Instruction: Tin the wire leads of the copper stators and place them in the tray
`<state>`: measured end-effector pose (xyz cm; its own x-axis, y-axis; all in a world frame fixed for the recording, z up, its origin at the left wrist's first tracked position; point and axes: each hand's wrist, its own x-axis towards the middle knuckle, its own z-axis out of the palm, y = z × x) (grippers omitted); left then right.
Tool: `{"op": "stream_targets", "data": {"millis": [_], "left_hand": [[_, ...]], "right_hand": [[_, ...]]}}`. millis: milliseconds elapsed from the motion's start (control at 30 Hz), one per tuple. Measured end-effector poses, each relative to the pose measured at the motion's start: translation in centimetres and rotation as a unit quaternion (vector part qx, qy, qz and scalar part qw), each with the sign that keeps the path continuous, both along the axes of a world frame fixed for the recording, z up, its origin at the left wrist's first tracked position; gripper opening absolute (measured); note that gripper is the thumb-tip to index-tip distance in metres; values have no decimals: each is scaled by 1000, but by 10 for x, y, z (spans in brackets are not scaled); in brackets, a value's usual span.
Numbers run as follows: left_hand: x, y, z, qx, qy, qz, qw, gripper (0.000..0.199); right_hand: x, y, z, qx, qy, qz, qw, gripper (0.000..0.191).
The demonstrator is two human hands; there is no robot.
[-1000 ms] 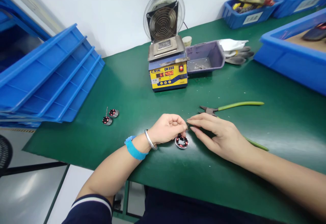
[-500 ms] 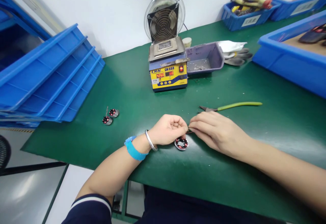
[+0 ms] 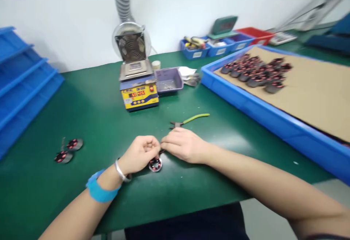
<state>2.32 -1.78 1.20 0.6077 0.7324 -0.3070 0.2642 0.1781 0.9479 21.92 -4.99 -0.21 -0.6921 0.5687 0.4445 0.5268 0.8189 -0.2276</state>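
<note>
A small ring-shaped coil part (image 3: 155,164) with red windings is under the fingertips of my left hand (image 3: 142,153), whose thumb and fingers are pinched on its thin wire ends. My right hand (image 3: 185,145) is closed beside it, fingertips together on the same wires and nearly touching the left fingers. The wires are mostly hidden by the fingers. Just beyond my right hand lie pliers (image 3: 195,118) with green handles. Two more coil parts (image 3: 74,144) rest on the green table (image 3: 95,120) at the left.
A yellow-and-blue heating unit (image 3: 140,96) stands behind my hands, with a purple tray (image 3: 169,80) beside it. Stacked blue trays (image 3: 22,83) are at the left. A large blue tray (image 3: 246,105) holding several coil parts fills the right. Small bins (image 3: 194,53) line the wall.
The camera view has swung to the right, so everything sits further left and more of the large blue tray shows. Both hands keep their pinch at the coil part.
</note>
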Motion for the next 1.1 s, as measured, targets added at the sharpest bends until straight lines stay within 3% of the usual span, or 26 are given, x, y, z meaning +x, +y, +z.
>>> {"op": "stream_targets", "data": {"millis": [67,133,200,333,467,533,567,633,733,800,933,1033,1100], "left_hand": [[0,0,0,7,0,-9,1000,19],[0,-2,0,21,5,-17,1000,19],[0,-4,0,34,13,-23,999,19],[-1,-5,0,35,20,-29,999,21],[0,-3,-1,20,21,-31,999,22],[0,-3,0,17,22,-31,999,23],[1,-3,0,18,22,-32,999,24],[0,-3,0,22,24,-35,999,25],[-1,-4,-1,33,27,-42,998,26],[-2,-4,-1,35,28,-44,998,27],[-1,-3,-1,28,26,-47,998,26],[0,-2,1,21,22,-43,999,27],[0,-2,2,18,22,-37,999,28]], "right_hand": [[-3,0,-1,-113,33,-16,993,25],[-9,-3,-4,-248,99,-58,962,23],[-16,-7,-7,-321,139,-83,933,24],[-16,-11,-6,-317,144,-85,934,19],[-2,-7,4,-162,48,-44,985,16],[2,-5,7,-108,-6,-14,994,22],[2,-5,7,-115,-9,-10,993,21],[-3,-6,5,-202,35,-28,978,17],[-14,-9,0,-352,116,-70,926,25],[-19,-11,-3,-384,126,-75,912,31],[-11,-10,0,-327,112,-79,935,19],[0,-7,3,-120,14,-41,992,17],[3,-6,4,18,-62,-12,998,26]]}}
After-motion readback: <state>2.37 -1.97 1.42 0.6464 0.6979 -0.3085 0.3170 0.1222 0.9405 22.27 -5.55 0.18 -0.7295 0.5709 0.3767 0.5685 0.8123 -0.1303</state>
